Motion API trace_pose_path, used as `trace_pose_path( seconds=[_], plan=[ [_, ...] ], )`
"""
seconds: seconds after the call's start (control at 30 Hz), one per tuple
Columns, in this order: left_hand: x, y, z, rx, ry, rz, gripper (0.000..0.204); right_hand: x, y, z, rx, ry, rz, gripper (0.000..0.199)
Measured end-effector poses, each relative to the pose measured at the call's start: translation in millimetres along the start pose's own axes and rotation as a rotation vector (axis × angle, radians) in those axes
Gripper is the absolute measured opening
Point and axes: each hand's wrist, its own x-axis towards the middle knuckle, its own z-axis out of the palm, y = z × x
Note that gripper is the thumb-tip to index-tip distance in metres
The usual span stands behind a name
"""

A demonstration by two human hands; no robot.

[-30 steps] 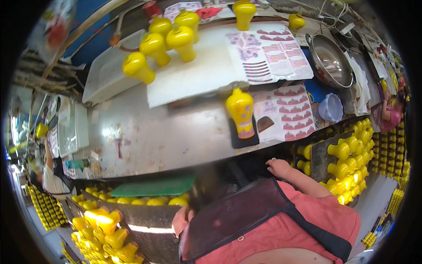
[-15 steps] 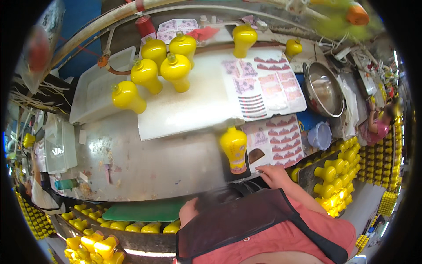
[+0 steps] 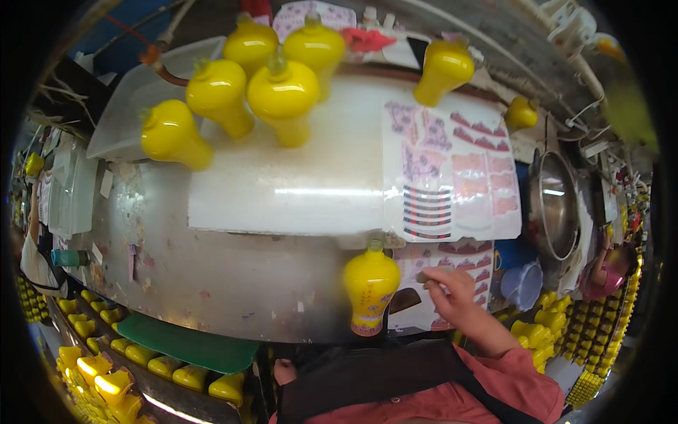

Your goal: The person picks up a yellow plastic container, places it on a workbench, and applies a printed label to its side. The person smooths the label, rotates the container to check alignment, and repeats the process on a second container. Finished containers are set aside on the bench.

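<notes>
A yellow bottle with a narrow clear neck (image 3: 371,283) stands upright near the table's front edge, with fine dark lettering and a patterned band at its foot. To its right my right hand (image 3: 455,295) is raised over a printed decal sheet (image 3: 480,254). Thumb and forefinger are pinched together at a small dark grey piece, too small to name. A dark brown flat piece (image 3: 405,300) lies on that sheet, between bottle and hand. My left hand (image 3: 284,371) is low by the table's front edge, beside my dark apron; its fingers are hidden.
Several yellow bottles (image 3: 282,92) stand on a white board (image 3: 318,177), with more decal sheets (image 3: 452,169) on its right part. A metal basin (image 3: 556,205) and a pale blue bucket (image 3: 521,284) are at right. Below the table edge, a green board (image 3: 187,344) lies over rows of yellow bottles.
My right hand has risen from the sheet's near edge and moved farther over it. My left hand has drawn back toward my body. The whole view has shifted; the near bottle still stands in place.
</notes>
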Motion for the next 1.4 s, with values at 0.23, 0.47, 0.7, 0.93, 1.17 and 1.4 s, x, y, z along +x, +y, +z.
trace_pose_path(
  seconds=[0.23,0.47,0.7,0.93,1.17,1.4],
  plan=[
    [32.1,-66.6,60.3,-0.058,-0.281,-0.135,0.017,39.7,23.1,-13.2,-0.230,-0.004,-0.337,0.041],
    [12.0,-84.6,21.3,-0.123,-0.431,-0.173,0.018,52.4,15.2,4.3,-0.159,-0.046,-0.298,0.054],
    [18.6,-100.0,13.8,-0.132,-0.528,-0.214,0.019,61.5,2.2,41.4,-0.143,0.094,-0.352,0.041],
    [32.5,-110.8,5.4,-0.113,-0.604,-0.210,0.021,76.0,-7.5,60.1,-0.143,0.143,-0.242,0.042],
    [39.7,-123.2,-41.9,-0.053,-0.593,-0.133,0.023,78.6,-6.4,60.7,-0.092,0.116,-0.221,0.046],
    [53.4,-131.0,-63.6,-0.022,-0.537,0.030,0.025,62.4,-13.7,30.6,-0.060,0.213,-0.313,0.048]
  ],
)
